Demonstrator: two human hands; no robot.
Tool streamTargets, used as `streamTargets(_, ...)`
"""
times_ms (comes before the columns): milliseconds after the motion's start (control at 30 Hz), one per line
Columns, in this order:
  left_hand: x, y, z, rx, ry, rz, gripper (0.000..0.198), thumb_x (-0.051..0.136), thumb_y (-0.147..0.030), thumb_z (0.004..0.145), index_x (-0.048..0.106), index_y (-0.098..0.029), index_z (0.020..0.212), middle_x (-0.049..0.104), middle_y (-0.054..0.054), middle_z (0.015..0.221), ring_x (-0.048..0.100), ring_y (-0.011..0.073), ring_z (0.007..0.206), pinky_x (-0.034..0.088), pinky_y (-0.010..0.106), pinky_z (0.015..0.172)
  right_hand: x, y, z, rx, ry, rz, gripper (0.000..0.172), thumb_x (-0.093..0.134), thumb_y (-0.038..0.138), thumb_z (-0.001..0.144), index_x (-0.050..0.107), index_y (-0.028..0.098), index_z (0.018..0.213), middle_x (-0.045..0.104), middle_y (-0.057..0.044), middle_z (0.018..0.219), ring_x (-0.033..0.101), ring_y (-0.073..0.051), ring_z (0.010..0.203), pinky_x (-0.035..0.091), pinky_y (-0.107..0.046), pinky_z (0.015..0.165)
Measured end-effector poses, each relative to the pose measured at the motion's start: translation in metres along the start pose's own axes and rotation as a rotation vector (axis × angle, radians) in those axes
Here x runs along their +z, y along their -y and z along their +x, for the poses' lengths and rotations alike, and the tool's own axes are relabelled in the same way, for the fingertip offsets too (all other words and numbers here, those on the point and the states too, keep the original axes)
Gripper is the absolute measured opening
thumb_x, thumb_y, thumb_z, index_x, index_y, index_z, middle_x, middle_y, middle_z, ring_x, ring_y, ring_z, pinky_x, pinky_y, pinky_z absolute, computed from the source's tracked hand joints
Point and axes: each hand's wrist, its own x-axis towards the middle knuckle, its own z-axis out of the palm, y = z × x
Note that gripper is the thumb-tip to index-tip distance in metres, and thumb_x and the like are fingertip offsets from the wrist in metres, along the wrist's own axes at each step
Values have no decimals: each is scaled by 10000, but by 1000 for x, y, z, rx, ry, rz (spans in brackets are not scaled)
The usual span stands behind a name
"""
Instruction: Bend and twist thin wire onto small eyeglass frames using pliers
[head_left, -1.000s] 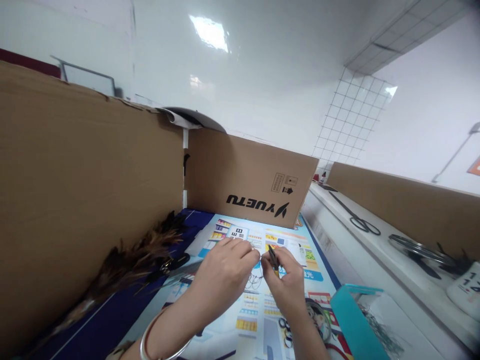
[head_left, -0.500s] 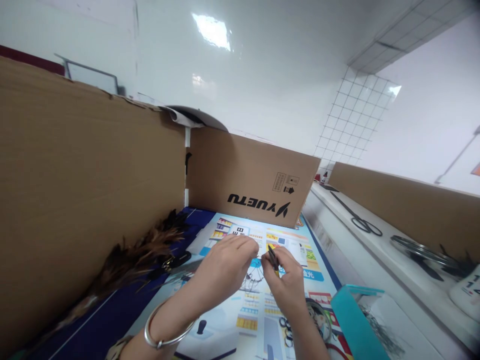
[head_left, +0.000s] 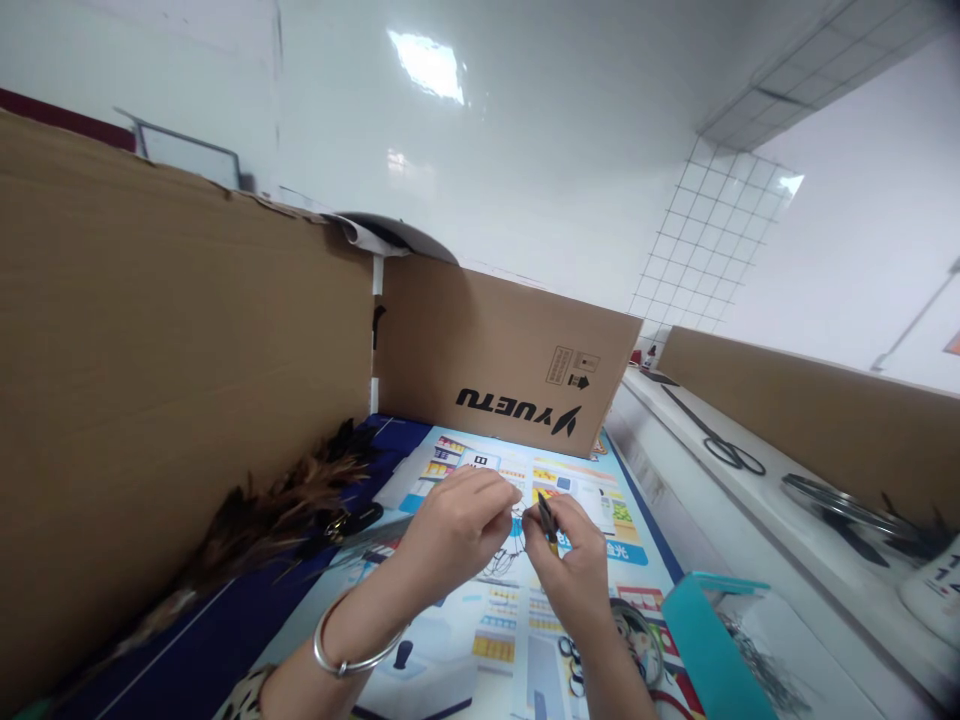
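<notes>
My left hand (head_left: 461, 525), with a silver bangle on the wrist, is closed in a pinch at the end of a thin dark wire (head_left: 501, 562). The wire hangs in loose loops below the fingertips, over the printed mat. Close on the right, my right hand (head_left: 574, 555) is wrapped round small pliers (head_left: 547, 520) with dark pointed jaws and a yellowish handle. The jaws point up and away from me. My right thumb and forefinger also meet near the wire; a narrow gap separates the two hands. What lies inside the left fingertips is too small to see clearly.
A printed mat (head_left: 495, 610) covers the table. Cardboard panels (head_left: 510, 345) stand at the back and left. Brown feathers (head_left: 292, 490) lie at left. On the right are a teal box (head_left: 712, 650) holding thin metal pieces, a round tin (head_left: 637, 640) and scissors (head_left: 731, 452) on a ledge.
My left wrist and forearm have shifted slightly to the right, and the left fingers have turned a little. The right hand keeps its hold on the pliers, nearly still.
</notes>
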Motion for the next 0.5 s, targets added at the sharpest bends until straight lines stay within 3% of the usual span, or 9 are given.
streamTargets(267,5,2,-1,59,41,172,167,445,-23,726,533,-157,680,534,30,693,460,161,698,379,307,688,8,-5,-3,-94,-67,-62,104,469,103,732,537,181,727,520,-23,737,491,-144,723,409,-272,670)
streamTargets(500,-1,2,2,103,147,114,175,429,-34,770,532,-153,694,527,21,667,471,154,690,379,306,682,5,-6,-2,-61,-40,-58,93,469,120,743,522,184,701,506,-16,709,471,-138,685,398,-267,637)
